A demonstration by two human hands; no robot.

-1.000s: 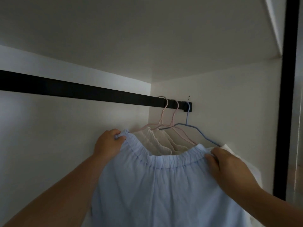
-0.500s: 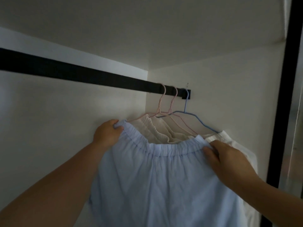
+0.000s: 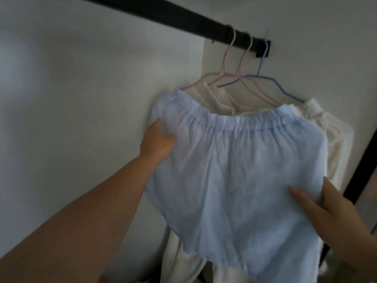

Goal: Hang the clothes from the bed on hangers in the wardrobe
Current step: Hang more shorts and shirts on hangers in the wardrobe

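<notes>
Blue shorts point(image 3: 240, 170), centre frame, on pink hanger point(image 3: 206, 77): left hand point(image 3: 158, 142) fingers hidden, right hand point(image 3: 326, 213) fingers pinching hem; tugging risks slipping waistband off.

The white back wall point(image 3: 81, 99) meets a white side wall point(image 3: 306, 21) in a corner. A black frame point(image 3: 361, 166) runs down the right side. The light is dim.
</notes>
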